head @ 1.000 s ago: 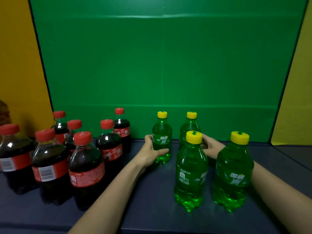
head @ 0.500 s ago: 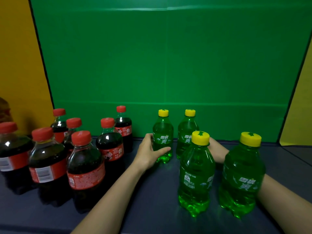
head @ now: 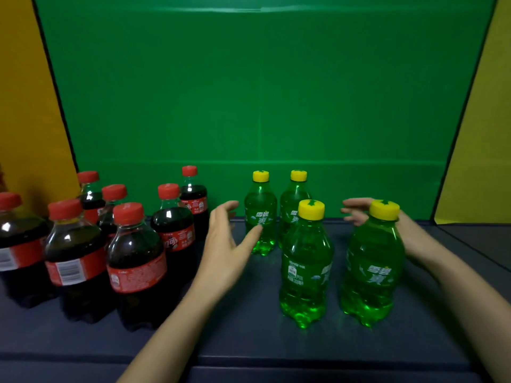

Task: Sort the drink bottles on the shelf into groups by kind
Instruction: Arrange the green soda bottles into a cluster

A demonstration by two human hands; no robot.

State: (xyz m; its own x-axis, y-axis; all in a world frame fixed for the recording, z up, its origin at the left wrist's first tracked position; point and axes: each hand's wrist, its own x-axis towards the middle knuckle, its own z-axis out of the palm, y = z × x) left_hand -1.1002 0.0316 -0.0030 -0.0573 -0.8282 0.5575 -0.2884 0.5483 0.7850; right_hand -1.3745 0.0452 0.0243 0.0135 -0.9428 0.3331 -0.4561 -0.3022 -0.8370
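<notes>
Looking near to far: we see two front green bottles (head: 305, 261) upright between our hands, cola group (head: 132, 261) off left. Left hand (head: 225, 244) spread, empty, just beside the rear-left green bottle (head: 260, 217); right hand (head: 387, 225) loose, empty, behind the front-right one. Sorting looks basically done.

— What can't you make out from your end?

— The leftmost cola bottle (head: 16, 244) is cut by the frame's left edge. The right hand (head: 398, 230) sits partly behind a green bottle (head: 372, 261), so I can't see its palm. The rear green bottle (head: 293, 205) is half covered by the front one (head: 307, 261).

— Labels?

— Too blurred for me to read. The left hand's (head: 224, 252) fingertips (head: 232, 203) smear too.
</notes>
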